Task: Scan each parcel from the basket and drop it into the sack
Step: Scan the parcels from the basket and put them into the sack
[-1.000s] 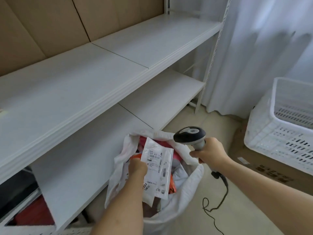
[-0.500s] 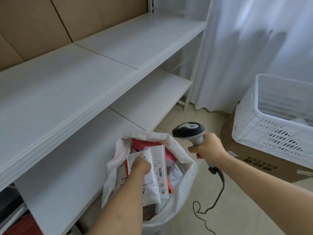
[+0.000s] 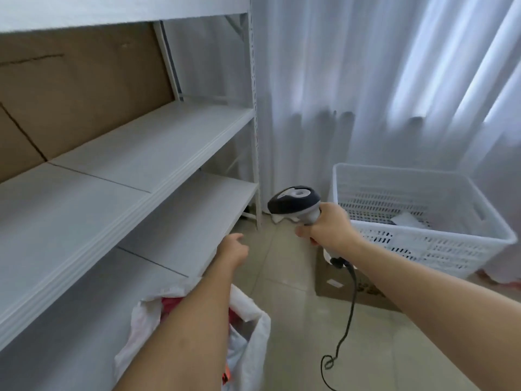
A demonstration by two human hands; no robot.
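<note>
The white sack (image 3: 253, 334) stands on the floor at the bottom, under my left forearm, with a red parcel (image 3: 169, 303) showing inside. My left hand (image 3: 232, 249) is empty, fingers loosely curled, raised above and beyond the sack near the lower shelf's edge. My right hand (image 3: 329, 230) grips the handle of a black and grey barcode scanner (image 3: 294, 203), whose cable hangs down to the floor. The white plastic basket (image 3: 423, 244) stands at the right on a cardboard box, with a white parcel (image 3: 407, 220) lying inside it.
White shelving (image 3: 127, 176) runs along the left, backed by brown cardboard. A white upright post (image 3: 255, 136) ends the shelves. White curtains (image 3: 366, 80) hang behind the basket. The flat cardboard box (image 3: 338, 283) under the basket lies on the tiled floor.
My left hand let go of the white labelled parcel into the sack and lifted out, moving forward. The view swung up and right, toward the basket. My right hand kept the scanner.
</note>
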